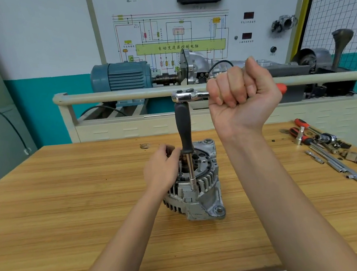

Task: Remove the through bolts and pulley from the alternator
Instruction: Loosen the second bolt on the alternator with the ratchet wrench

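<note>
A wooden workbench (72,220) is seen in a training workshop, backed by a wiring-diagram board (171,34) and a blue electric motor (120,76) coupled to a gearbox on a stand. Near the middle of the bench the alternator (196,187) is stood on end, its finned housing uppermost. A long extension bar (186,143) with a black grip is set upright on a fastener at the near edge of the housing, where a through bolt is judged to sit; the bolt head itself is hidden under the socket. The bar is topped by a chrome ratchet (188,95), whose handle is clenched in the fist of the right hand (241,95), the red handle end showing beyond it. The alternator is steadied by the left hand (162,169), whose fingers are curled over the far left rim of the housing. Well apart at the right edge of the bench, loose tools (325,150) are laid: red-handled drivers, sockets and extension rods.

The task is judged to be at an early stage: one through bolt is being worked, no removed bolts can be made out with certainty, and the pulley cannot be seen, so its removal is taken as still to be done.
</note>
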`<state>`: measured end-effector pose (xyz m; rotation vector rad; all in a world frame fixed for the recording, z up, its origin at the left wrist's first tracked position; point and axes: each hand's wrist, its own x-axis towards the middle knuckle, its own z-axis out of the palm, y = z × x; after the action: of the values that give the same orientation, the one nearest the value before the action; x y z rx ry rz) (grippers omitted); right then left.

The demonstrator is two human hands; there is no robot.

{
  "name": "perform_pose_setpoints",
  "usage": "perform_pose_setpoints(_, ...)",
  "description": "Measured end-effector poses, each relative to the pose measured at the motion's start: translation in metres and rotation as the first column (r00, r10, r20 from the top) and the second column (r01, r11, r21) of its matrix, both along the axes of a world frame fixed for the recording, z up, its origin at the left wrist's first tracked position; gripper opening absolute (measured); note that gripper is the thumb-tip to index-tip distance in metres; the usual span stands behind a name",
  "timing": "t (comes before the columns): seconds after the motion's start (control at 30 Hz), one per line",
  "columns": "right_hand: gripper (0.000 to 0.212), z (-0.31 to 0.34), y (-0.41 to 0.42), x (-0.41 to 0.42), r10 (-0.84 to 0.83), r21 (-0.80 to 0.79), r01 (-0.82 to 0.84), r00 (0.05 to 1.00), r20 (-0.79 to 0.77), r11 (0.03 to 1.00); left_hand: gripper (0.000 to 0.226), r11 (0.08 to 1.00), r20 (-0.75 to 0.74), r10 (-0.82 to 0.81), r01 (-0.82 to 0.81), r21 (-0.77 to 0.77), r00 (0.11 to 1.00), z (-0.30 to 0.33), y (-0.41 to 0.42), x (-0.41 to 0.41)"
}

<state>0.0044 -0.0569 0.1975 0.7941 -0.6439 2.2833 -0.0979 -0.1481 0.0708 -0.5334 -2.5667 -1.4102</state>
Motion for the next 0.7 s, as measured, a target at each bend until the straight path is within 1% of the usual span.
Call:
perform_pose_setpoints(0.07,0.049,0.000,0.003,-0.004,0.095,-0.073,-0.093,0.995,0.013,0.993,0.012,1.000,-0.029,-0.021,0.021,0.011,0.999,-0.002,-0.001,-0.002)
perform_pose_setpoints(0.1,0.049,-0.001,0.005,-0.006,0.147,-0.114,-0.143,0.989,0.020,0.983,0.012,0.999,-0.028,-0.040,0.040,0.017,0.999,-0.002,-0.002,-0.003)
perform_pose_setpoints(0.2,0.047,-0.002,0.008,-0.017,0.253,-0.169,-0.244,0.967,0.033,0.955,0.020,0.992,-0.024,-0.124,0.125,0.031,0.992,-0.002,-0.005,-0.007)
perform_pose_setpoints(0.3,0.047,-0.001,0.012,-0.034,0.412,-0.242,-0.387,0.910,0.058,0.890,0.024,0.975,-0.003,-0.212,0.212,0.068,0.977,0.000,-0.007,-0.010)
perform_pose_setpoints(0.4,0.048,-0.006,0.020,-0.049,0.516,-0.373,-0.449,0.851,0.097,0.812,0.030,0.947,0.033,-0.304,0.298,0.118,0.952,0.003,-0.009,-0.011)
perform_pose_setpoints(0.43,0.049,-0.008,0.021,-0.053,0.533,-0.418,-0.447,0.839,0.111,0.791,0.032,0.938,0.063,-0.331,0.321,0.131,0.941,0.006,-0.009,-0.011)
perform_pose_setpoints(0.5,0.050,-0.010,0.024,-0.057,0.520,-0.479,-0.405,0.844,0.133,0.779,0.032,0.904,0.128,-0.415,0.392,0.170,0.901,0.012,-0.011,-0.010)
perform_pose_setpoints(0.53,0.050,-0.010,0.025,-0.057,0.506,-0.491,-0.385,0.851,0.139,0.782,0.029,0.880,0.141,-0.458,0.425,0.212,0.878,0.017,-0.014,-0.008)
perform_pose_setpoints(0.57,0.050,-0.010,0.026,-0.055,0.496,-0.493,-0.376,0.858,0.134,0.784,0.029,0.856,0.122,-0.482,0.436,0.278,0.868,0.025,-0.017,-0.005)
perform_pose_setpoints(0.6,0.049,-0.009,0.028,-0.053,0.488,-0.486,-0.378,0.864,0.120,0.788,0.034,0.816,0.070,-0.498,0.439,0.376,0.864,0.032,-0.022,-0.003)
perform_pose_setpoints(0.63,0.049,-0.008,0.028,-0.049,0.483,-0.460,-0.390,0.870,0.101,0.798,0.041,0.728,0.015,-0.541,0.459,0.509,0.841,0.039,-0.027,0.000)
perform_pose_setpoints(0.67,0.049,-0.008,0.027,-0.044,0.481,-0.423,-0.407,0.873,0.079,0.810,0.047,0.613,-0.041,-0.607,0.500,0.611,0.794,0.049,-0.032,0.005)
perform_pose_setpoints(0.7,0.048,-0.007,0.025,-0.039,0.479,-0.379,-0.425,0.876,0.058,0.822,0.051,0.496,-0.094,-0.681,0.553,0.670,0.726,0.061,-0.035,0.011)
